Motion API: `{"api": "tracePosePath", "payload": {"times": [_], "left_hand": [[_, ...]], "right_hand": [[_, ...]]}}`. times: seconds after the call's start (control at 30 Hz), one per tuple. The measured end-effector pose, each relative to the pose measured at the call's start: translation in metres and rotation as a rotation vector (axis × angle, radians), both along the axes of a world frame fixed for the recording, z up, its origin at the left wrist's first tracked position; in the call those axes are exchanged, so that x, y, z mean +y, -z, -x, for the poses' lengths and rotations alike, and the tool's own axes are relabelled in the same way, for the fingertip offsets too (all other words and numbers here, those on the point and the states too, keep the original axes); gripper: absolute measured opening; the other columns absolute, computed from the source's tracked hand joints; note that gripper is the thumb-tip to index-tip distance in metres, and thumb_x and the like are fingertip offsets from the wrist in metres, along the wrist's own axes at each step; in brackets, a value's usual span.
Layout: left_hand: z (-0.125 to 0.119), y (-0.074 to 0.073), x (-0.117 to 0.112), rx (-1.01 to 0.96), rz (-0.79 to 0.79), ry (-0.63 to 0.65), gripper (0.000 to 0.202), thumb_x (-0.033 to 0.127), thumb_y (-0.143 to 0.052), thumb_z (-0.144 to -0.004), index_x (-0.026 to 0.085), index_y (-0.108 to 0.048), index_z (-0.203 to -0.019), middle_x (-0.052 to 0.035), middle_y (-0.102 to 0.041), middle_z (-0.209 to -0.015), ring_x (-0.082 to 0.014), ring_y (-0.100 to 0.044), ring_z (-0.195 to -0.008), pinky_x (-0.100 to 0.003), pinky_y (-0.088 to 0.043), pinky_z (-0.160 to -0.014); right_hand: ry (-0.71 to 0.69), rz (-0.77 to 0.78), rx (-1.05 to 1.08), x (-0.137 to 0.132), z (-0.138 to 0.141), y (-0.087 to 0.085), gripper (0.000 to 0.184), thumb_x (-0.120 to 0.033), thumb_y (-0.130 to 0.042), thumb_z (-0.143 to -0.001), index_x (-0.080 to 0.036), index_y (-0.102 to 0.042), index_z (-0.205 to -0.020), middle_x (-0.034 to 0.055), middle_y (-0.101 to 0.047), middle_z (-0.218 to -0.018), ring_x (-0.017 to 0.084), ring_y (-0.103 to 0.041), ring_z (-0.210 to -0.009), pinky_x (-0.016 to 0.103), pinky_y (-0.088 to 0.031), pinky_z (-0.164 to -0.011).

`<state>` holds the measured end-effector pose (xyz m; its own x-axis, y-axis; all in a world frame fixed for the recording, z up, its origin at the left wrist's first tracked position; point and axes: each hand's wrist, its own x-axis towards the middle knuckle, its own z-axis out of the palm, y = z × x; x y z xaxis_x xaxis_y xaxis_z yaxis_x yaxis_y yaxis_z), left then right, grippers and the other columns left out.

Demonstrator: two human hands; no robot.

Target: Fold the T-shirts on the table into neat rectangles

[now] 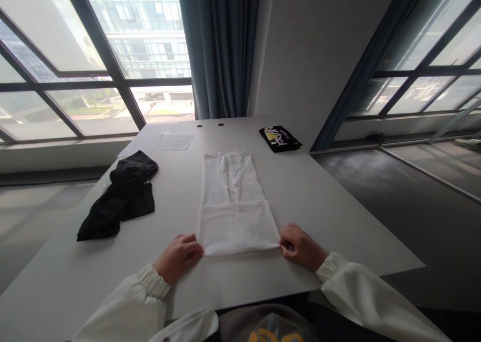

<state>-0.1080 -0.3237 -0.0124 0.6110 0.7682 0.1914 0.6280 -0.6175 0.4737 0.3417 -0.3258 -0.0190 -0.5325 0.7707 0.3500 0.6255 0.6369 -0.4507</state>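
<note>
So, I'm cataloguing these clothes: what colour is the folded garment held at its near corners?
The folded garment is plain white, as the head view shows.

paper print point(176, 142) too small, sleeves point(370, 292) cut off

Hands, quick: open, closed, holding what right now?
Left hand: closed, pinching white garment at near left corner.
Right hand: closed, pinching its near right corner.

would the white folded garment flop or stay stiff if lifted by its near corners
The white garment would probably flop, since its far part shows soft wrinkles. It is likely light for its spread, as it lies thin on the table. The fold may slip open, as its free edge shows no visible fastening.
</note>
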Motion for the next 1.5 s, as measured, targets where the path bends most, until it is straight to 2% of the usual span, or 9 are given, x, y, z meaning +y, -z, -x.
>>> {"api": "tracePosePath", "payload": {"times": [0.1, 0.2, 0.33, 0.43, 0.67, 0.87, 1.13, 1.33, 1.5], "left_hand": [[0.001, -0.004, -0.010, -0.025, 0.066, 0.109, 0.026, 0.037, -0.059, -0.102, 0.025, -0.075, -0.085, -0.0017, -0.067, -0.078, -0.0155, -0.065, -0.075, -0.033, -0.049, -0.091], [0.002, -0.006, 0.004, -0.050, 0.113, 0.135, 0.037, 0.040, -0.053, -0.105, 0.022, -0.071, -0.078, -0.0021, -0.065, -0.074, -0.0155, -0.063, -0.074, -0.032, -0.049, -0.087], [0.001, 0.000, 0.053, -0.028, 0.035, -0.127, 0.029, 0.041, -0.051, -0.103, 0.023, -0.072, -0.094, -0.0046, -0.071, -0.087, -0.0193, -0.066, -0.081, -0.034, -0.051, -0.083], [-0.002, 0.006, 0.097, 0.049, -0.051, -0.281, 0.028, 0.042, -0.055, -0.097, 0.025, -0.072, -0.111, -0.0079, -0.072, -0.108, -0.0257, -0.068, -0.101, -0.041, -0.051, -0.097], [-0.013, 0.011, 0.194, 0.225, -0.068, -0.596, 0.052, 0.051, -0.055, -0.097, 0.031, -0.061, -0.145, -0.0103, -0.060, -0.149, -0.0350, -0.056, -0.136, -0.054, -0.042, -0.115], [-0.017, 0.016, 0.259, 0.245, -0.028, -0.584, 0.058, 0.057, -0.045, -0.101, 0.033, -0.056, -0.153, -0.0046, -0.052, -0.162, -0.0323, -0.047, -0.147, -0.053, -0.035, -0.123], [-0.029, 0.021, 0.322, 0.212, -0.039, -0.593, 0.054, 0.055, -0.045, -0.102, 0.036, -0.059, -0.150, -0.0027, -0.049, -0.165, -0.0315, -0.040, -0.154, -0.056, -0.028, -0.126], [-0.029, 0.023, 0.350, 0.131, -0.072, -0.585, 0.045, 0.048, -0.054, -0.099, 0.035, -0.068, -0.140, -0.0047, -0.058, -0.157, -0.0329, -0.049, -0.146, -0.057, -0.034, -0.122], [-0.027, 0.021, 0.356, 0.067, -0.090, -0.588, 0.038, 0.036, -0.059, -0.095, 0.032, -0.074, -0.130, -0.0030, -0.064, -0.150, -0.0312, -0.058, -0.137, -0.052, -0.039, -0.120]], "right_hand": [[-0.091, 0.096, 0.013, -0.011, -0.004, -0.004, 0.017, -0.006, -0.053, -0.072, -0.023, -0.057, -0.073, 0.0001, -0.062, -0.070, 0.020, -0.058, -0.072, 0.037, -0.047, -0.080], [-0.049, 0.142, 0.039, 0.001, -0.007, -0.004, 0.018, -0.010, -0.050, -0.083, -0.024, -0.059, -0.075, 0.0021, -0.063, -0.074, 0.021, -0.059, -0.076, 0.037, -0.048, -0.079], [0.050, 0.061, 0.065, 0.049, -0.009, 0.000, 0.011, -0.021, -0.055, -0.094, -0.024, -0.066, -0.092, 0.0070, -0.071, -0.096, 0.024, -0.063, -0.095, 0.041, -0.051, -0.089], [0.103, -0.012, 0.004, 0.091, -0.007, 0.006, 0.021, -0.027, -0.059, -0.094, -0.023, -0.069, -0.112, 0.0106, -0.072, -0.116, 0.028, -0.064, -0.110, 0.047, -0.049, -0.102], [0.376, -0.036, -0.205, 0.165, 0.014, 0.018, 0.040, -0.029, -0.060, -0.094, -0.025, -0.069, -0.133, 0.0118, -0.068, -0.140, 0.031, -0.061, -0.129, 0.049, -0.047, -0.108], [0.322, -0.013, -0.255, 0.229, 0.019, 0.027, 0.051, -0.037, -0.054, -0.101, -0.025, -0.060, -0.150, 0.0116, -0.060, -0.154, 0.029, -0.054, -0.142, 0.050, -0.040, -0.120], [0.337, 0.017, -0.213, 0.321, 0.024, 0.030, 0.052, -0.039, -0.051, -0.103, -0.020, -0.061, -0.151, 0.0134, -0.061, -0.153, 0.032, -0.053, -0.145, 0.054, -0.038, -0.122], [0.321, 0.062, -0.119, 0.366, 0.025, 0.028, 0.050, -0.038, -0.054, -0.104, -0.022, -0.061, -0.150, 0.0100, -0.062, -0.152, 0.032, -0.052, -0.146, 0.055, -0.037, -0.124], [0.320, 0.094, -0.047, 0.374, 0.026, 0.021, 0.049, -0.035, -0.057, -0.103, -0.020, -0.064, -0.149, 0.0097, -0.062, -0.152, 0.030, -0.054, -0.146, 0.049, -0.038, -0.126]]}}
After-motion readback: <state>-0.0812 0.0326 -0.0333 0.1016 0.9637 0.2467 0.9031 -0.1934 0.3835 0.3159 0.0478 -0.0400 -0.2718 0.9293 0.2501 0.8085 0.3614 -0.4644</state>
